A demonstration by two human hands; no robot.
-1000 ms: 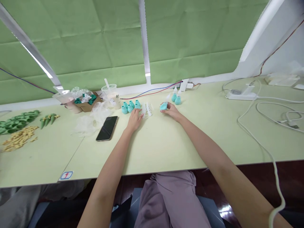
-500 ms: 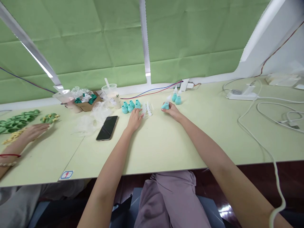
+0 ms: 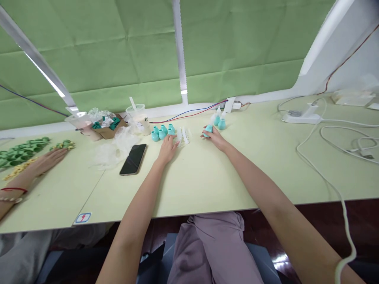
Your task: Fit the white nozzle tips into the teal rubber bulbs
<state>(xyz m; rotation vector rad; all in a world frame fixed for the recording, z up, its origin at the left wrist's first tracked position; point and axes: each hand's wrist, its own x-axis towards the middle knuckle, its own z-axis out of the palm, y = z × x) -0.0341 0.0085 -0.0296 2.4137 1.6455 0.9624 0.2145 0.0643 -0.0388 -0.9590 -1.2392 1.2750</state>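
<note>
At the bottom centre of the frame, mauve trousers [image 3: 204,248] show below the edge of a pale desk [image 3: 189,189]. Left of centre, a dark phone [image 3: 133,159] lies flat. Near the middle, the left hand [image 3: 168,149] rests palm down beside a small group of whitish nozzles [image 3: 185,136]; its fingertips are small and partly hidden, so I cannot tell whether those fingers are closed on anything. Right of it, the right hand [image 3: 217,139] has its fingers closed around a teal bulb [image 3: 208,131], which carries a pale tip and leans slightly. Toward the left edge, another person's hand [image 3: 51,158] lies by yellow pieces [image 3: 17,170] and green parts [image 3: 23,150]. Open-necked bulbs [image 3: 162,134] cluster just past the left hand; two tipped bulbs [image 3: 221,124] stand just past the right. Farther back are a drink cup [image 3: 142,120], upper left of centre, and a power strip [image 3: 302,118] at right. Green cloth [image 3: 237,47] fills the top.
</note>
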